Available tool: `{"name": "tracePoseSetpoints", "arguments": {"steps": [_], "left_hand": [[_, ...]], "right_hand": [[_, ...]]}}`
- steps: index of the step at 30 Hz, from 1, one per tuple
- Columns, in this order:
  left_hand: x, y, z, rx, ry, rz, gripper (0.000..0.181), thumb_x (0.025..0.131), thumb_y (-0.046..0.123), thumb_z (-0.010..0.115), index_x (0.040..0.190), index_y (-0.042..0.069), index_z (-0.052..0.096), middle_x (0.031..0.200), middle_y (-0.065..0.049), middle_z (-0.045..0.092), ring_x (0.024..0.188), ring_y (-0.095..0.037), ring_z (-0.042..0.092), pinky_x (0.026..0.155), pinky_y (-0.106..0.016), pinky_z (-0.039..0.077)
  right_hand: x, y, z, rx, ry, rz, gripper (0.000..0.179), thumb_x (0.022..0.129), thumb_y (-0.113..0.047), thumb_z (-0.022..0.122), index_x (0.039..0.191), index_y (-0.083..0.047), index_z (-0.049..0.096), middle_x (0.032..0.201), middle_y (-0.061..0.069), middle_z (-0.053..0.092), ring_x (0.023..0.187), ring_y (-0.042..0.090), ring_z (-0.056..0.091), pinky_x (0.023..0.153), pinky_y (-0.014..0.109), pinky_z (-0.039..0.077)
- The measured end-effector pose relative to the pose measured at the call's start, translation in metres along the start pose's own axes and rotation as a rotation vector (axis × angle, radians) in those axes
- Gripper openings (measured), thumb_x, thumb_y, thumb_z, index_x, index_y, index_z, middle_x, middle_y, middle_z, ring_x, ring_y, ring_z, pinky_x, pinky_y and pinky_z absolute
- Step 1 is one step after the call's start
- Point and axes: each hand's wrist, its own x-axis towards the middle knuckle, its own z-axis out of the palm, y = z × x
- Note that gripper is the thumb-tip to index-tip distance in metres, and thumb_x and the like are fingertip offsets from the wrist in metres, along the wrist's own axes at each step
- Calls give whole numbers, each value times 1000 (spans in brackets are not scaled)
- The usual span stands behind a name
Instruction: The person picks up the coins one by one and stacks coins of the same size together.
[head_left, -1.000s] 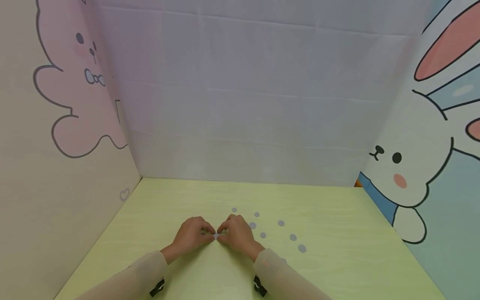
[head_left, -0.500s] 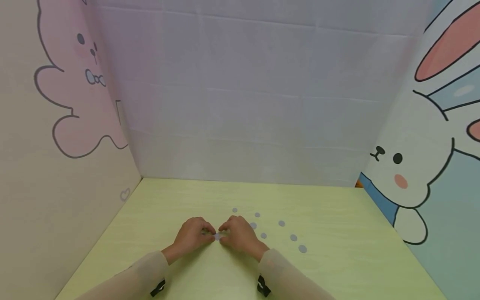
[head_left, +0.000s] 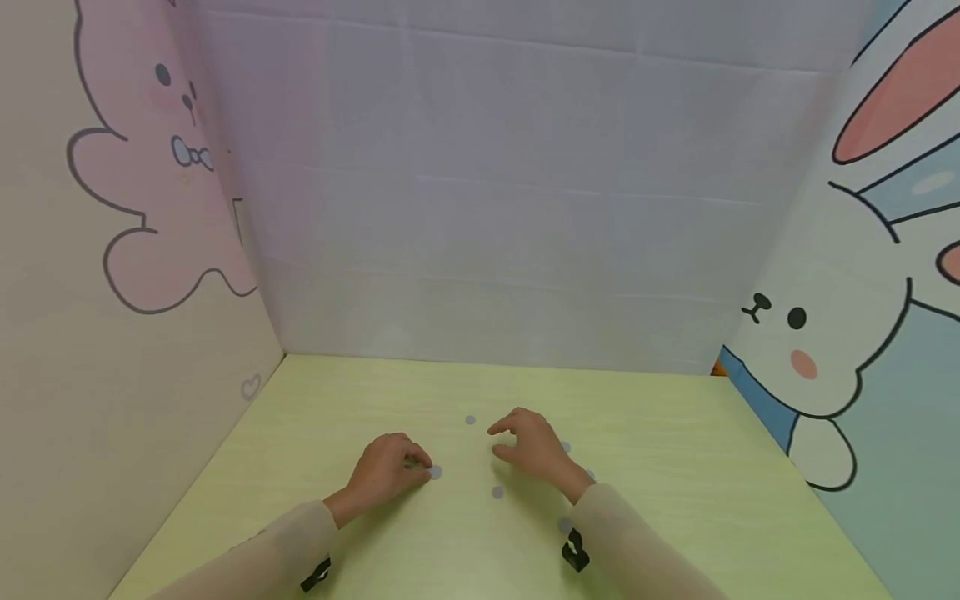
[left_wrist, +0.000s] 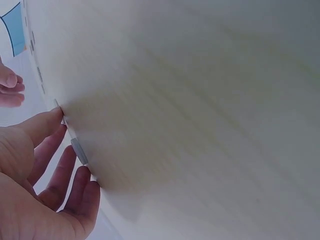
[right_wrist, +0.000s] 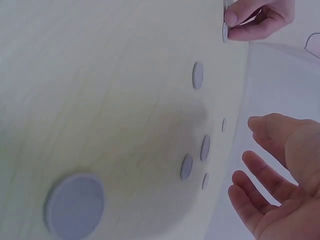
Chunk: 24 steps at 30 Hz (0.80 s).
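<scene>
My left hand (head_left: 386,471) is low over the table, thumb and forefinger pinching the near edge of a small flat grey disc (head_left: 436,472). In the left wrist view a second grey disc (left_wrist: 79,151) shows behind the thumb, among the curled fingers. My right hand (head_left: 531,446) is raised above the table to the right, its fingers spread and relaxed with nothing between them. Below it, the right wrist view shows several discs lying flat, among them a disc (right_wrist: 186,167) in the hand's shadow and a large-looking near disc (right_wrist: 75,206).
One disc (head_left: 470,420) lies farther back, and another disc (head_left: 497,492) sits between the hands toward the front. My right forearm and hand cover part of the scattered discs. A white back wall (head_left: 487,208) and printed side panels enclose the pale yellow-green table (head_left: 337,400).
My right hand has let go of the disc by the left hand, lifted and moved right with its fingers spreading. A disc it covered now shows. The left hand has stayed in place.
</scene>
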Motion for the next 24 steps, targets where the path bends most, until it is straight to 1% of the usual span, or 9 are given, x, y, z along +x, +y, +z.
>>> {"name": "tracePoseSetpoints", "arguments": {"steps": [4,8,13,18,24], "left_hand": [[0,-1,1,0,-4,-8,9,83,19,92,88,22,85,91,8,72,86,-12,60,76,-33,48],[0,-2,2,-5,0,-11,9,83,19,92,88,22,85,91,9,71,86,-12,60,77,-32,48],[1,-3,2,-3,8,2,9,84,18,91,88,22,85,91,10,71,86,-12,60,77,-32,48],[1,-4,3,0,12,-2,9,84,18,91,88,22,85,92,9,71,86,-12,60,76,-32,48],[0,-5,3,1,16,9,9,83,18,92,88,22,85,91,9,71,85,-13,60,76,-32,48]], "right_hand": [[-4,14,-8,-5,34,31,27,94,-4,76,121,-1,77,111,16,73,100,35,67,82,48,55],[-7,23,-12,-5,41,77,31,96,-6,74,126,-2,75,112,15,72,101,32,67,84,48,56],[-9,29,-12,2,27,107,28,95,-7,74,122,-3,77,112,13,72,99,30,66,84,48,56],[-11,31,-9,21,2,110,26,93,-6,74,118,-2,79,109,14,72,96,29,66,82,48,56],[-10,32,-3,-23,-18,107,24,90,-10,81,113,-3,81,106,10,72,90,22,62,79,42,53]]}}
